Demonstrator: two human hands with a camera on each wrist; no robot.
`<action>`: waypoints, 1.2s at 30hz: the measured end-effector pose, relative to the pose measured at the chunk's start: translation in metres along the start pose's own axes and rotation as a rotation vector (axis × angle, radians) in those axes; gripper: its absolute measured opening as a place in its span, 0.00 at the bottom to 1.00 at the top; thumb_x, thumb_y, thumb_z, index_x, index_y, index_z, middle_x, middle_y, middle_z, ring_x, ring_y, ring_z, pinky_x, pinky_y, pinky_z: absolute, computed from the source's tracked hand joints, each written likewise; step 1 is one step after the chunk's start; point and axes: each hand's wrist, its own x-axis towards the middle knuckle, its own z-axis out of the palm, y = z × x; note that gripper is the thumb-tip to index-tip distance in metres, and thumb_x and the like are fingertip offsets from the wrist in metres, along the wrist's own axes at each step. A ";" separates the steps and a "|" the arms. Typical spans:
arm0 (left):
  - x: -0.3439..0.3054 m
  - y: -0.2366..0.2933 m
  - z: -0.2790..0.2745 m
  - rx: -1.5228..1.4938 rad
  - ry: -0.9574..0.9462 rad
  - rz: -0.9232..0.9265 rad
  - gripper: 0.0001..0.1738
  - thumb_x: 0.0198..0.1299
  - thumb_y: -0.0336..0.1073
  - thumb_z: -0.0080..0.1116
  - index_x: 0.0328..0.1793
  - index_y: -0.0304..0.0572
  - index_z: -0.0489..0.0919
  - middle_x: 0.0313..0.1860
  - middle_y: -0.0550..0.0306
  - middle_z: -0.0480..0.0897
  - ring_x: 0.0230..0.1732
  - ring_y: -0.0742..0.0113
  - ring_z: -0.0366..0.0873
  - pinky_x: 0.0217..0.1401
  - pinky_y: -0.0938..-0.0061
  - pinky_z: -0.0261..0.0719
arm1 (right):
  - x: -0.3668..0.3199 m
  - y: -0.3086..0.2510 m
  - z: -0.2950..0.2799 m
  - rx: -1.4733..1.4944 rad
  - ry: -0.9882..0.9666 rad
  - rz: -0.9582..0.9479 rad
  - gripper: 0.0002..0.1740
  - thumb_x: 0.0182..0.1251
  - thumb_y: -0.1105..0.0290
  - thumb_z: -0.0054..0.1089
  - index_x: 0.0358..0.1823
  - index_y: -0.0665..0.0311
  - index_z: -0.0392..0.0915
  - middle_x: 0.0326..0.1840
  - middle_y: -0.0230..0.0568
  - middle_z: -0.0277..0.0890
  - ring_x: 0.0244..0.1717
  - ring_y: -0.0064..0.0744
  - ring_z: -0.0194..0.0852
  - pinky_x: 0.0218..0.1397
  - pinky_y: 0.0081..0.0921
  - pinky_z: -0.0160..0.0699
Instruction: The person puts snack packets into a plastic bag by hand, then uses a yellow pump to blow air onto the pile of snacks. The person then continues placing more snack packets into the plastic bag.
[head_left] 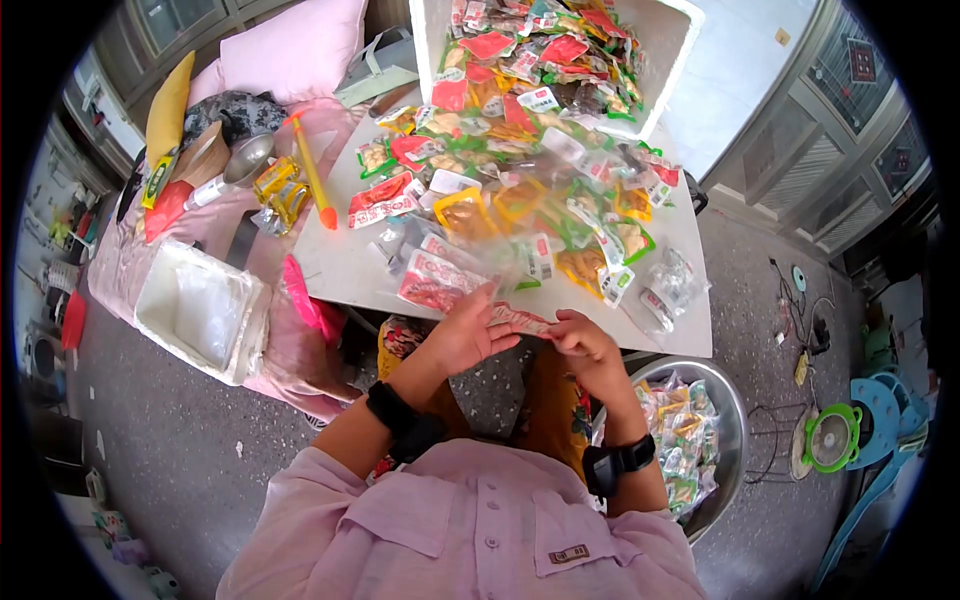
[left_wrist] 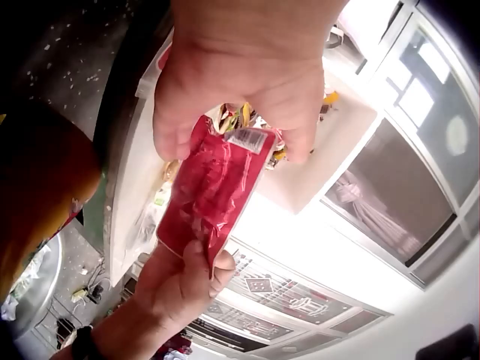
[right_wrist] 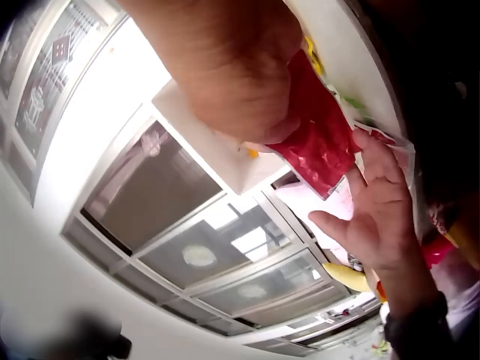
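A red foil snack packet [head_left: 520, 319] is held between both hands above the table's front edge. My right hand [head_left: 592, 352] pinches one end of it between thumb and fingers, seen best on the packet's lower end in the left wrist view. My left hand [head_left: 462, 338] touches the other end with nearly straight fingers; in the right wrist view its thumb stands apart from the packet [right_wrist: 324, 139]. A barcode label shows on the packet [left_wrist: 214, 184] in the left wrist view. Just beyond my left hand lies a red-and-white packet [head_left: 435, 278].
A white foam box [head_left: 682, 30] spills many colourful packets over the table [head_left: 340, 265]. Clear plastic wrapping [head_left: 672, 285] lies at the right. A metal basin [head_left: 738, 425] of packets stands by my right arm. Another foam box [head_left: 158, 300] sits left, near a pink-covered seat [head_left: 115, 255].
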 end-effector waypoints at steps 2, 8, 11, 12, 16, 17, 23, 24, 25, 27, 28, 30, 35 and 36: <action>0.005 -0.002 -0.010 0.038 -0.011 0.043 0.22 0.53 0.30 0.47 0.56 0.48 0.61 0.51 0.54 0.69 0.49 0.59 0.70 0.51 0.65 0.69 | 0.004 -0.031 0.002 -0.442 -0.087 -0.033 0.11 0.46 0.84 0.54 0.29 0.59 0.69 0.44 0.40 0.69 0.55 0.45 0.60 0.54 0.37 0.61; 0.009 -0.006 -0.008 0.215 0.041 0.199 0.26 0.52 0.21 0.41 0.59 0.46 0.59 0.54 0.51 0.66 0.53 0.57 0.68 0.53 0.63 0.69 | -0.012 -0.006 0.004 0.096 0.247 0.344 0.18 0.48 0.80 0.52 0.43 0.58 0.67 0.55 0.41 0.61 0.58 0.39 0.59 0.56 0.44 0.58; 0.010 -0.010 -0.008 0.231 0.112 0.260 0.28 0.52 0.18 0.39 0.61 0.43 0.57 0.53 0.51 0.66 0.53 0.58 0.68 0.52 0.65 0.69 | -0.026 0.015 -0.005 1.026 0.368 0.685 0.21 0.54 0.73 0.53 0.50 0.59 0.61 0.53 0.43 0.63 0.54 0.39 0.63 0.51 0.40 0.66; 0.011 -0.011 -0.010 0.227 0.116 0.276 0.28 0.51 0.18 0.38 0.61 0.42 0.57 0.53 0.50 0.66 0.53 0.58 0.68 0.53 0.65 0.69 | -0.026 0.016 -0.005 1.132 0.309 0.714 0.24 0.54 0.71 0.54 0.53 0.60 0.58 0.52 0.44 0.63 0.53 0.39 0.64 0.50 0.39 0.67; 0.016 -0.013 -0.014 0.121 0.060 0.249 0.29 0.51 0.18 0.39 0.62 0.44 0.57 0.55 0.50 0.65 0.53 0.58 0.67 0.53 0.63 0.68 | -0.016 0.005 0.011 1.276 0.204 0.700 0.29 0.54 0.65 0.56 0.55 0.66 0.57 0.52 0.45 0.65 0.52 0.36 0.66 0.52 0.35 0.68; 0.017 -0.015 -0.012 0.105 0.056 0.240 0.28 0.51 0.18 0.39 0.62 0.43 0.57 0.54 0.50 0.65 0.52 0.59 0.68 0.53 0.65 0.68 | -0.013 0.004 0.017 1.339 0.168 0.649 0.28 0.54 0.65 0.56 0.55 0.66 0.58 0.53 0.45 0.65 0.52 0.35 0.66 0.52 0.34 0.68; 0.020 -0.016 -0.020 0.877 0.303 0.504 0.21 0.50 0.26 0.49 0.53 0.38 0.65 0.47 0.53 0.68 0.45 0.65 0.70 0.45 0.73 0.69 | -0.012 0.009 0.018 1.197 0.374 0.549 0.26 0.52 0.70 0.57 0.52 0.70 0.62 0.51 0.47 0.67 0.51 0.39 0.67 0.54 0.34 0.67; 0.016 -0.010 -0.017 1.132 0.366 0.571 0.20 0.48 0.28 0.52 0.51 0.37 0.66 0.46 0.53 0.68 0.44 0.64 0.70 0.44 0.74 0.69 | -0.012 0.007 0.013 1.176 0.412 0.527 0.24 0.53 0.72 0.56 0.52 0.71 0.62 0.50 0.48 0.67 0.50 0.40 0.68 0.54 0.34 0.67; 0.013 -0.007 -0.016 1.441 0.368 0.683 0.21 0.45 0.31 0.54 0.49 0.37 0.67 0.45 0.52 0.68 0.44 0.62 0.69 0.44 0.72 0.68 | -0.014 0.011 0.009 1.119 0.463 0.521 0.23 0.54 0.73 0.54 0.51 0.72 0.63 0.50 0.49 0.67 0.50 0.40 0.68 0.54 0.35 0.67; 0.009 -0.004 -0.015 2.063 0.352 0.897 0.23 0.40 0.35 0.59 0.45 0.37 0.69 0.42 0.51 0.69 0.45 0.58 0.68 0.44 0.69 0.67 | -0.019 0.022 0.005 1.001 0.559 0.510 0.20 0.56 0.75 0.50 0.51 0.72 0.63 0.49 0.50 0.68 0.49 0.41 0.69 0.54 0.35 0.68; 0.008 -0.006 -0.014 2.135 0.362 0.941 0.23 0.38 0.35 0.58 0.45 0.37 0.69 0.41 0.50 0.69 0.45 0.56 0.67 0.45 0.67 0.66 | -0.020 0.024 0.005 0.980 0.575 0.502 0.18 0.57 0.76 0.46 0.50 0.73 0.64 0.47 0.50 0.69 0.47 0.40 0.70 0.52 0.34 0.69; 0.008 -0.012 -0.011 2.280 0.380 1.028 0.24 0.35 0.35 0.58 0.44 0.37 0.70 0.40 0.49 0.70 0.47 0.50 0.65 0.47 0.63 0.65 | -0.023 0.029 0.007 0.950 0.581 0.540 0.17 0.58 0.75 0.46 0.49 0.72 0.65 0.46 0.49 0.70 0.45 0.38 0.72 0.50 0.31 0.71; 0.018 -0.016 -0.035 2.209 0.383 1.095 0.12 0.37 0.27 0.52 0.33 0.37 0.70 0.39 0.46 0.72 0.46 0.46 0.67 0.49 0.61 0.66 | -0.023 0.031 0.017 0.892 0.524 0.585 0.14 0.58 0.79 0.44 0.47 0.71 0.67 0.43 0.43 0.72 0.41 0.30 0.72 0.46 0.24 0.71; 0.018 -0.014 -0.038 2.157 0.356 1.107 0.10 0.37 0.26 0.51 0.30 0.37 0.70 0.38 0.46 0.72 0.45 0.46 0.68 0.48 0.61 0.66 | -0.022 0.031 0.020 0.886 0.512 0.589 0.14 0.58 0.79 0.44 0.47 0.70 0.67 0.43 0.42 0.72 0.41 0.29 0.72 0.46 0.23 0.71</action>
